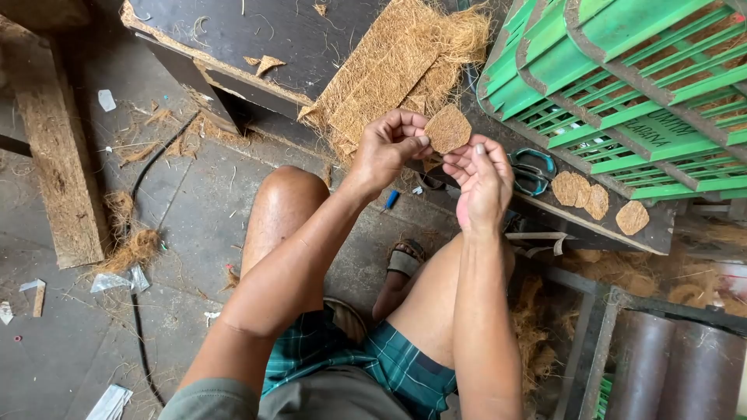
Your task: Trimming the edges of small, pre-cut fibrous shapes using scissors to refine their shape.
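Note:
Both my hands hold a small round disc of brown coconut fibre in front of me, above my knees. My left hand pinches its left edge with curled fingers. My right hand grips its lower right edge with thumb and fingertips. Behind the disc lies a large sheet of the same fibre matting on a dark board. Teal-handled scissors rest on the board just right of my right hand, beside several cut fibre discs.
Stacked green plastic crates fill the upper right. A dark wooden board stands ahead. A wooden plank and a black cable lie on the grey floor at left, with fibre scraps. Brown cylinders sit at lower right.

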